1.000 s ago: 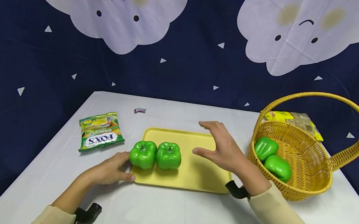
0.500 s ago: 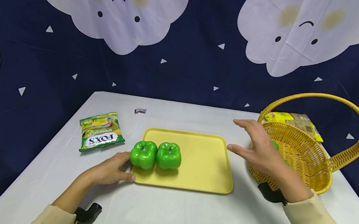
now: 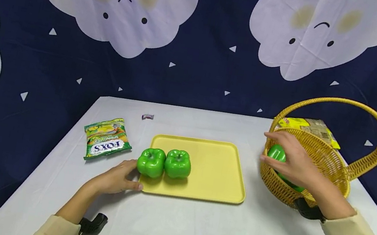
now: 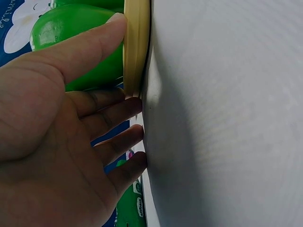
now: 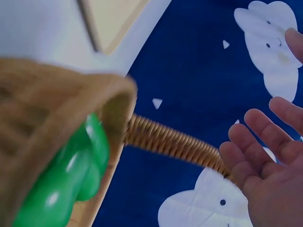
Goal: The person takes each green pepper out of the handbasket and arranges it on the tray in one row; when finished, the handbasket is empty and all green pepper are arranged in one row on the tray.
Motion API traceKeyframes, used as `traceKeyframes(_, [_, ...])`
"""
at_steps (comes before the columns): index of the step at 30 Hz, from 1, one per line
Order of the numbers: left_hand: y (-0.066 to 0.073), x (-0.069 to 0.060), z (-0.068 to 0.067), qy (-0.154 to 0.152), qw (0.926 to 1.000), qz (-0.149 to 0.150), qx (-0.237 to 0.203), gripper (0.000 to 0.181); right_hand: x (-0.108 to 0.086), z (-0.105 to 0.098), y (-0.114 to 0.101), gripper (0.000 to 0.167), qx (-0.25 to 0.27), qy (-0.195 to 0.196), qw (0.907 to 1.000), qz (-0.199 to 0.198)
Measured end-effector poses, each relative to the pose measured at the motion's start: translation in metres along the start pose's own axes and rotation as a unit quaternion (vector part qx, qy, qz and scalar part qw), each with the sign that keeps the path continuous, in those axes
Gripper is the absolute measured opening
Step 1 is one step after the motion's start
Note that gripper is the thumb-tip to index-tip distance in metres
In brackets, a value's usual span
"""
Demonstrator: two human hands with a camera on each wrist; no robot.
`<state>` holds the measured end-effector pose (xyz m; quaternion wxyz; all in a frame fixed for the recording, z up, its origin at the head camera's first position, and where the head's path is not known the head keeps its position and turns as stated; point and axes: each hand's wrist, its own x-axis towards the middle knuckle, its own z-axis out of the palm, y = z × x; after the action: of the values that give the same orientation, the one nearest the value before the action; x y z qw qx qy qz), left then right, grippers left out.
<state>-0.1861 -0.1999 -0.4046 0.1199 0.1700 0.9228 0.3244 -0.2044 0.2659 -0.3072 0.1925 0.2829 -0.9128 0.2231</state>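
My left hand (image 3: 117,177) rests at the near left corner of a yellow tray (image 3: 214,172). In the left wrist view its thumb touches the tray's rim (image 4: 136,52), and the fingers (image 4: 120,149) extend loosely beside it. Two green bell peppers (image 3: 151,163) (image 3: 178,164) sit side by side at the tray's left end. On the right, my right hand (image 3: 288,157) hovers over the near left side of a wicker basket (image 3: 336,184), fingers apart and holding nothing. Green bell peppers (image 3: 277,152) inside the basket are partly hidden behind that hand; the right wrist view shows green pepper (image 5: 71,175) below the rim.
A green and yellow Fox's candy bag (image 3: 107,139) lies left of the tray. One small wrapped candy (image 3: 148,117) is near the far edge of the white table (image 3: 184,233). Behind the basket, under its tall handle (image 3: 341,100), lies a yellow packet (image 3: 296,122).
My right hand has moved right, from above the tray to over the basket, with its fingers spread throughout. The left hand, the tray and its two peppers stay in place.
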Motion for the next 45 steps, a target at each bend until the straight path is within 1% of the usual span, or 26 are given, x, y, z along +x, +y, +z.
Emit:
traceKeyframes(8, [0.001, 0.001, -0.001, -0.002, 1.0, -0.009, 0.004, 0.076, -0.013, -0.011, 0.013, 0.056, -0.018, -0.041, 0.9968, 0.066])
traceKeyframes(12, [0.001, 0.0, -0.001, -0.005, 0.9999, -0.013, 0.007, 0.078, -0.017, -0.013, 0.021, 0.055, -0.027, -0.065, 0.9943, 0.08])
traceKeyframes(18, [0.001, 0.001, 0.0, -0.005, 0.9998, -0.017, 0.005, 0.078, -0.022, -0.016, 0.03, 0.056, -0.035, -0.117, 0.9869, 0.106])
traceKeyframes(25, [0.001, 0.0, 0.0, -0.003, 0.9999, -0.008, 0.007, 0.077, -0.026, -0.016, 0.038, 0.056, -0.032, -0.137, 0.9848, 0.101])
traceKeyframes(29, [0.001, 0.0, 0.0, -0.001, 1.0, -0.005, 0.007, 0.077, -0.027, -0.016, 0.042, 0.058, -0.033, -0.148, 0.9825, 0.109])
traceKeyframes(34, [0.001, 0.0, 0.0, -0.002, 0.9999, -0.009, 0.007, 0.079, -0.028, -0.017, 0.048, 0.06, -0.039, -0.161, 0.9802, 0.109])
traceKeyframes(40, [0.001, 0.0, 0.0, -0.003, 0.9999, -0.012, 0.004, 0.079, -0.031, -0.016, 0.053, 0.065, -0.049, -0.192, 0.9737, 0.113])
traceKeyframes(45, [0.002, 0.0, -0.001, -0.004, 0.9999, -0.014, 0.0, 0.077, -0.033, -0.014, 0.057, 0.065, -0.054, -0.197, 0.9725, 0.112])
